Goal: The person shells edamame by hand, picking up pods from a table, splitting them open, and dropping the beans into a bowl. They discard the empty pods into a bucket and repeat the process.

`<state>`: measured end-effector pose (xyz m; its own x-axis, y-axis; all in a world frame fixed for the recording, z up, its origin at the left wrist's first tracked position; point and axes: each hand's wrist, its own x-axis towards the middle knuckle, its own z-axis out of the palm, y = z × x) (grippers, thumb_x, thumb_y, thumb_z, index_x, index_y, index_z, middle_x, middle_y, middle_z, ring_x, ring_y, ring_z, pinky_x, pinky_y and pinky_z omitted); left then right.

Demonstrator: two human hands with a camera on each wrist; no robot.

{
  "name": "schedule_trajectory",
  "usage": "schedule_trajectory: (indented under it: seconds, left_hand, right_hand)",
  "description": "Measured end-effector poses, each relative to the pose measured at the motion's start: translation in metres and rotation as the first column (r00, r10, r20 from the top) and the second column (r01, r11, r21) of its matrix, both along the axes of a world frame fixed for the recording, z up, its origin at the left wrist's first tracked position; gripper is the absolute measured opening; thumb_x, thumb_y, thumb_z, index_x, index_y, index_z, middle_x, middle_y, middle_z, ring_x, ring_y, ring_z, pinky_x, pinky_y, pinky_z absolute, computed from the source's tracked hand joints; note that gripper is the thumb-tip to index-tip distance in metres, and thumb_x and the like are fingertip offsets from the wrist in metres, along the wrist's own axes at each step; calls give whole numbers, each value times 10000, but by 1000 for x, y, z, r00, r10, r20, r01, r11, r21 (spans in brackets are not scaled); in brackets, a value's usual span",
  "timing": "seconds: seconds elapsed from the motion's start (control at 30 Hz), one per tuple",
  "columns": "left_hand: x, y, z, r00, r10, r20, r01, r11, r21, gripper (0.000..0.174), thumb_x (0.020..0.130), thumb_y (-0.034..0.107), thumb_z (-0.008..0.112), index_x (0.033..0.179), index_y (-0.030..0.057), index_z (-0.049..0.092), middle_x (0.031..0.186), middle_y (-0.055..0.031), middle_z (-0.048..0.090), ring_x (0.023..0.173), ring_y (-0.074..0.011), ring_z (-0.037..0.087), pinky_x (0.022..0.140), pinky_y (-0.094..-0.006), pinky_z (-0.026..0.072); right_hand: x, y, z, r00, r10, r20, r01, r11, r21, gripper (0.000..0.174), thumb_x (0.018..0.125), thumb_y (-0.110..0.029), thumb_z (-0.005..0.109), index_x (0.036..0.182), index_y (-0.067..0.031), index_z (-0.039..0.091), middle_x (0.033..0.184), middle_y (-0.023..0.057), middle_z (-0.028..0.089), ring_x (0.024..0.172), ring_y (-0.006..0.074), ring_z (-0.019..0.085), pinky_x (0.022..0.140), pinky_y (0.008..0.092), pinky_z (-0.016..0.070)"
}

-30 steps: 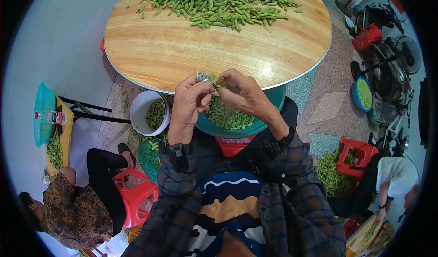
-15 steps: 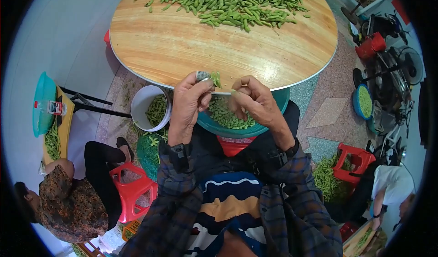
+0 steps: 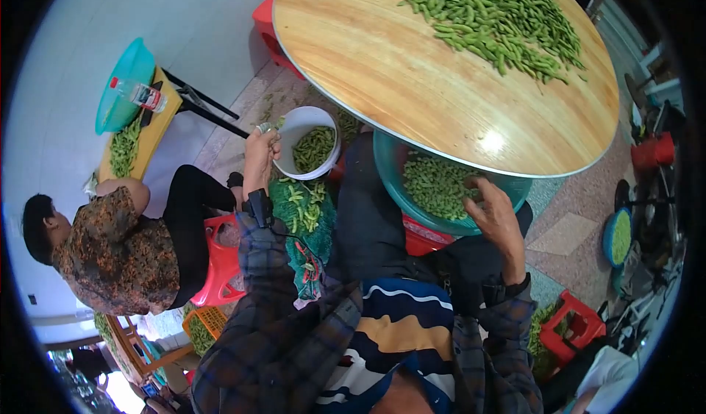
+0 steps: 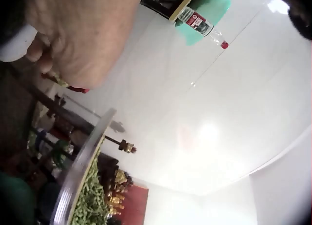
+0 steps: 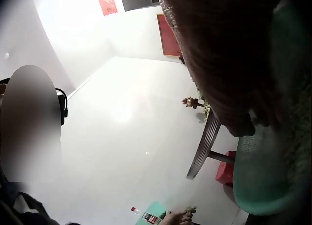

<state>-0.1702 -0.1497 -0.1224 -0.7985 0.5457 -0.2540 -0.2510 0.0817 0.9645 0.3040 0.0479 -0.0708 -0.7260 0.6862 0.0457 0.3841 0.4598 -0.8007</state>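
Note:
Out to the left, my left hand (image 3: 259, 156) pinches a green soybean pod (image 3: 279, 122) at the rim of the white bucket (image 3: 285, 131), which has pods (image 3: 312, 149) inside. A wrap is on one of its fingers. In the left wrist view the left hand (image 4: 85, 37) hides most of the pod. My right hand (image 3: 496, 215) hovers over the green basin (image 3: 393, 186), fingers loosely bent, with nothing visible between them. Shelled beans (image 3: 434, 186) cover the basin's bottom.
A pile of pods (image 3: 500, 20) lies on the round wooden table (image 3: 412, 83), whose edge overhangs the basin. A green net bag (image 3: 312, 237) with pods stands below the bucket. Another person (image 3: 118, 252) sits at left by a bench (image 3: 165, 112) holding a bottle (image 3: 143, 96).
My left hand has swung left from the table edge to the bucket with the pod. My right hand has drawn away, lower over the basin. The head view has turned left.

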Motion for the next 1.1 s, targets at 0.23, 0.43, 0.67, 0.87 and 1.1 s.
schedule_trajectory:
  seconds: [0.23,0.43,0.67,0.87,1.1]
  left_hand:
    - [-4,1,-2,995,41,-95,-37,999,36,47,940,101,600,920,59,596,708,1,525,548,-90,479,464,-257,377]
    - [34,45,54,988,69,-135,-33,968,249,100,956,108,637,1012,29,664,689,2,575,552,-72,502,477,-221,380]
    - [107,142,136,952,-182,-246,246,933,261,186,974,152,657,1098,20,698,714,5,596,593,-53,534,516,-203,400]
    - [124,241,158,807,-518,-284,566,816,119,153,963,147,660,1036,15,686,693,3,598,569,-67,543,512,-211,428]
    - [108,341,145,764,-548,-341,596,802,49,132,942,162,682,909,42,639,658,1,582,516,-65,524,447,-231,419]
  right_hand:
    - [7,6,9,994,-19,110,27,997,-73,226,910,-113,679,1076,39,654,953,224,725,844,375,722,728,426,559]
    - [-4,14,78,997,77,22,-62,911,-408,240,964,-155,668,1113,34,663,853,111,706,757,150,679,663,317,531]
    - [-42,101,80,976,-174,-133,156,978,-138,238,967,-158,654,1089,45,683,824,108,718,725,151,696,670,299,536]
    - [-93,173,67,957,-164,-239,232,928,292,153,920,-103,653,1020,2,703,937,173,707,843,344,688,747,414,542]
    - [-168,232,66,980,-135,-148,201,671,714,114,863,-102,670,939,-16,665,962,165,629,961,361,603,830,473,496]
